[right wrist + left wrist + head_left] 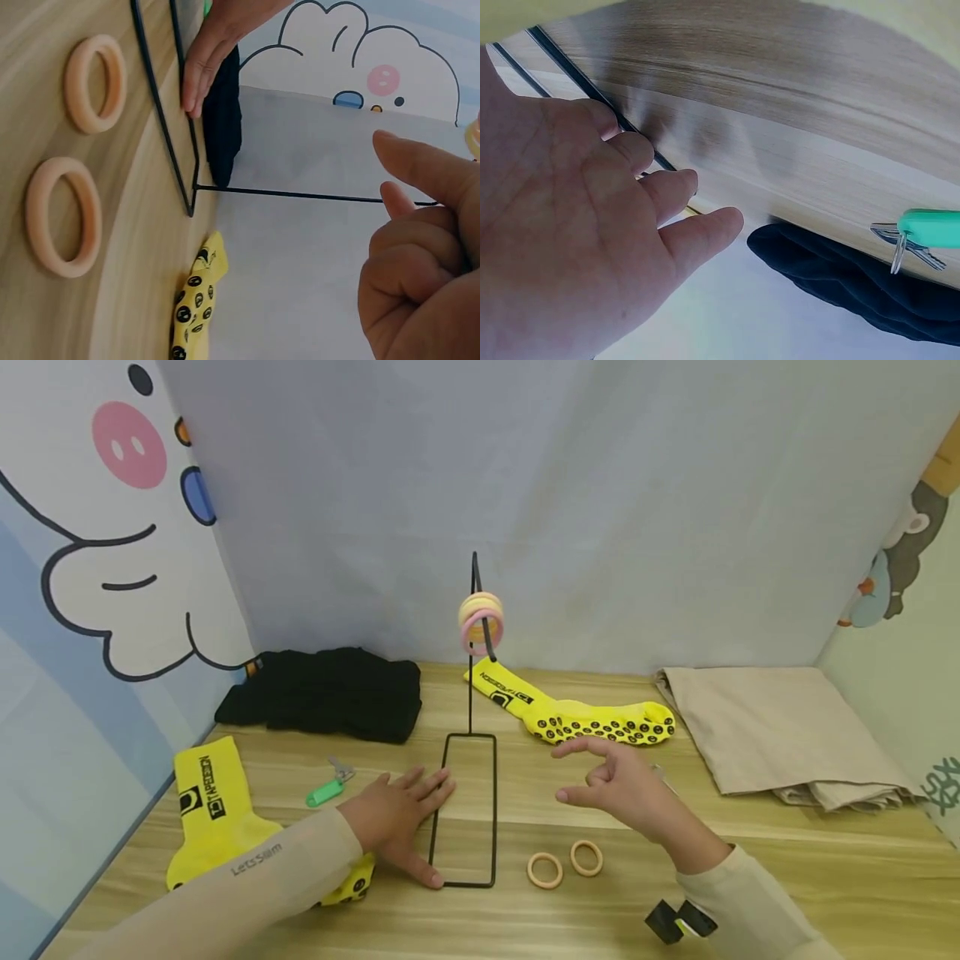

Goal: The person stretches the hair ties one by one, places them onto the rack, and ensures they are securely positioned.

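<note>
My left hand (397, 822) lies flat, fingers straight, pinning the wire stand (471, 810) base on the surface, my right hand (622, 789) hovers empty, half-curled, right of it; a nudge could tip the stand, spilling its rings (481, 620).

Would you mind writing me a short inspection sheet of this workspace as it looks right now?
Surface: wooden table, light grain.
Job's things: black wire stand with its rectangular base flat on the table and an upright post; yellow and pink rings hang on its hook; two loose peach rings lie in front of the base.
Clutter: two yellow socks, black cloth, folded beige cloth, green-tagged key.
Grippers: left hand lies flat, fingers straight, against the base's left edge; right hand hovers over the table, holding nothing, fingers loosely curled.
Cables: nothing seen.
Surroundings: pale backdrop wall, cartoon panels at the sides.
</note>
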A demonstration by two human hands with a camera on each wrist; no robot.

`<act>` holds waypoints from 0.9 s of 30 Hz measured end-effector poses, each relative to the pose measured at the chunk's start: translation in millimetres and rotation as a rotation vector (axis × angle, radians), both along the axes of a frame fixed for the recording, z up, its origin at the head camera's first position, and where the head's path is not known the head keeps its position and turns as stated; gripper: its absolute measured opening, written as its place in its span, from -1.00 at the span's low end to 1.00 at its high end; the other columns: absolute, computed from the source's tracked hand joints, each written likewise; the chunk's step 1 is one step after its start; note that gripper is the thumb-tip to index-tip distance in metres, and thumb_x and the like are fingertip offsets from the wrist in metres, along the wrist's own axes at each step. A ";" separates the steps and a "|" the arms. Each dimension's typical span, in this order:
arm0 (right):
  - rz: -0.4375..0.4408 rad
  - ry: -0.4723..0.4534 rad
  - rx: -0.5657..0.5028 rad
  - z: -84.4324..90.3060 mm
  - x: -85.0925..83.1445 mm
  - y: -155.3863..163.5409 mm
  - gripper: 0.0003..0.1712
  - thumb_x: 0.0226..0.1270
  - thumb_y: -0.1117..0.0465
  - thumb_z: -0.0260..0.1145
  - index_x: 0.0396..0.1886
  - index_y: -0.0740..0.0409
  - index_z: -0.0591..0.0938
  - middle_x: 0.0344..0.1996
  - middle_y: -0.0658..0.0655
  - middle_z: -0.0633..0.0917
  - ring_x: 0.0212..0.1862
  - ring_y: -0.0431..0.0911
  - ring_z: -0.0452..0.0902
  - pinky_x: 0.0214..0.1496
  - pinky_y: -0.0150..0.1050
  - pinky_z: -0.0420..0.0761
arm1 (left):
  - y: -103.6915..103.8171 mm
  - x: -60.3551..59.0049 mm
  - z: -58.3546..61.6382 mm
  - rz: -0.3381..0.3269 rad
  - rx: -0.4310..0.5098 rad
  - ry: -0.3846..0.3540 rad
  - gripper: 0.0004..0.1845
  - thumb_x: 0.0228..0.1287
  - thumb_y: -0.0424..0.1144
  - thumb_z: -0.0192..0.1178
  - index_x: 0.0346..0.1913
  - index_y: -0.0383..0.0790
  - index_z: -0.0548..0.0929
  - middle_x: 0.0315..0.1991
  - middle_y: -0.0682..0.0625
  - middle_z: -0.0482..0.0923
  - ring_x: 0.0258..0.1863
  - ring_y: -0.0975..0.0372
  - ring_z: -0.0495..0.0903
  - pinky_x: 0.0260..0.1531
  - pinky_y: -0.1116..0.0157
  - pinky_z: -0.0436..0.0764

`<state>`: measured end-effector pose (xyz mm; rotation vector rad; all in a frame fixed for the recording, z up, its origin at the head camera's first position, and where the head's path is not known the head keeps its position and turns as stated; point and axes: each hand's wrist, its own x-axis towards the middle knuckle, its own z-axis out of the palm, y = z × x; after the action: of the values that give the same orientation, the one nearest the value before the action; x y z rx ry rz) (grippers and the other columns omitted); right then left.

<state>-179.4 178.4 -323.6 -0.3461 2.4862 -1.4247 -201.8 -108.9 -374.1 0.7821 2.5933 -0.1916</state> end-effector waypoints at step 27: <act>0.235 -0.332 0.060 -69.2 -5.8 50.7 -0.36 -0.19 0.54 0.37 0.02 0.18 0.49 -0.85 -0.14 0.23 -0.77 -0.32 0.07 -0.73 -0.49 0.14 | 1.7 1.8 3.8 0.022 0.006 -0.016 0.28 -0.31 0.58 0.13 0.48 0.05 -0.12 0.50 0.13 -0.26 0.48 0.07 -0.16 0.32 -0.11 0.07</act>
<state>-185.2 229.0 -392.8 -0.3450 2.1389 -1.2017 -200.0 -107.2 -370.4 0.7541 2.5874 -0.1701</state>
